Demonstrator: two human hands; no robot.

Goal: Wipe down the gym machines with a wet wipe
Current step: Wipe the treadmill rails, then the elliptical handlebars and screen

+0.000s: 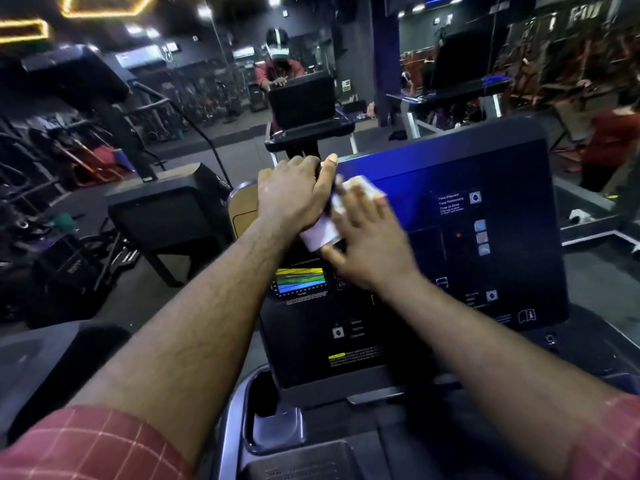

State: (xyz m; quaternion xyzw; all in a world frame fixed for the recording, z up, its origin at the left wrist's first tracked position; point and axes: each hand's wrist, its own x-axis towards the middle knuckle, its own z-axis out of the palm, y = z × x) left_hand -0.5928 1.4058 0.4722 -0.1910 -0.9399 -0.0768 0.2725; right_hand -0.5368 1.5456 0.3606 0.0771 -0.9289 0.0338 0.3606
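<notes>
While the right hand [367,237] lies flat on the wipe [362,184], I read this as mid-stroke on the console [450,161]: its fingers are spread and straight, pressing the white sheet against the upper left part of the panel, not pinching it. The hand is blurred, so I cannot tell exactly how much of the wipe sits beneath the palm. The wipe seems to run on a slant, from low near the left wrist up to the right fingertips, and most of the panel lies to the right of it and below it. The left hand [292,195] is just beside, its fingers curled over the console's top left edge and its thumb pointing up along it, and I judge that it steadies the panel. Something dark shows between the two hands; I cannot tell what. Both forearms reach forward, nearly straight. The right hand is the one on the wipe, so I judge the coming sweep is its to make, rightward and down across the panel.
</notes>
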